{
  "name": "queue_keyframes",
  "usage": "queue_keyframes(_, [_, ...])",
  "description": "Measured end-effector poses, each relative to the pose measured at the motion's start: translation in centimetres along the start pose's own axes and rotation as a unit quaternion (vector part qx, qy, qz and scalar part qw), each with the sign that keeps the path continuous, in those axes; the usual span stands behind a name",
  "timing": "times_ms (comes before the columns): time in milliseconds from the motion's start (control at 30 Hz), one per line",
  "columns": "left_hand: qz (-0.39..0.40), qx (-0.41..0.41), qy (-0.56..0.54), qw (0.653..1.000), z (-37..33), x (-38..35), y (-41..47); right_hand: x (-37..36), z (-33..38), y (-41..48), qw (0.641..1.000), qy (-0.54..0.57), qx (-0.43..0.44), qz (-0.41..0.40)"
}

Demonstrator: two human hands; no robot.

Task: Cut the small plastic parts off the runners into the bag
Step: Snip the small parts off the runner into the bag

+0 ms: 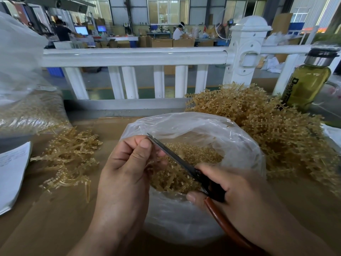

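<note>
Over the mouth of the clear bag (239, 145), our right hand (230, 187) has its fingers wrapped round the handles of the scissors (177, 157), blades nearly closed and angled up-left to our left hand (127, 163). Left fingers are curled, thumb pressed to forefinger right at the blade tip; we can't tell what they pinch. Inside the bag lie cut parts (195, 156), with uncut runners (276, 130) piled just right of it and a smaller heap (70, 156) on the left.
</note>
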State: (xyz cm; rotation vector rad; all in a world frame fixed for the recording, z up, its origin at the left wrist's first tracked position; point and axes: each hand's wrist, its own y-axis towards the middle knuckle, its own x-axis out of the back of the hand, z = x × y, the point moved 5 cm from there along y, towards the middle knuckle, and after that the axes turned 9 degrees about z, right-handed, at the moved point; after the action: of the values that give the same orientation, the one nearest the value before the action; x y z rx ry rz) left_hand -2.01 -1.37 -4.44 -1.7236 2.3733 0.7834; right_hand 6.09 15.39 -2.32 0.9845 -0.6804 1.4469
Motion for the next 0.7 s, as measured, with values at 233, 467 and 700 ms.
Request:
queue_keyframes(233, [-0.002, 0.018, -0.047, 0.999, 0.41, -0.06, -0.11, -0.18, 0.18, 0.06, 1.0, 0.007, 0.003, -0.013])
queue_keyframes(467, [-0.007, 0.028, -0.057, 0.998, 0.55, -0.02, 0.01, -0.13, -0.05, 0.13, 1.0, -0.008, 0.007, -0.024])
queue_keyframes(700, [-0.011, 0.032, -0.06, 0.998, 0.58, -0.09, 0.03, -0.12, -0.24, 0.17, 1.0, 0.006, 0.005, -0.014])
